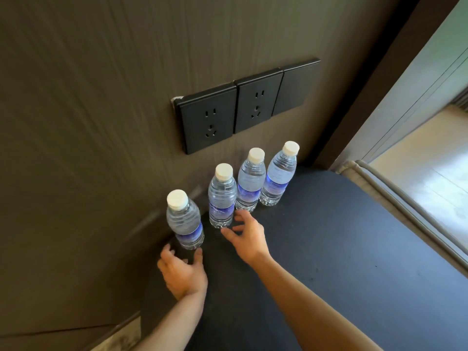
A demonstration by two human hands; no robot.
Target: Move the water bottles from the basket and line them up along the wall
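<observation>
Brown wall far and left; dark tabletop below. Four water bottles upright in a row along the wall. Nearest bottle just beyond left hand, long axis vertical. Left fingers spread, cupped at its base, contact unclear. Right hand spread, empty, just near of second bottle. No basket in view.
</observation>
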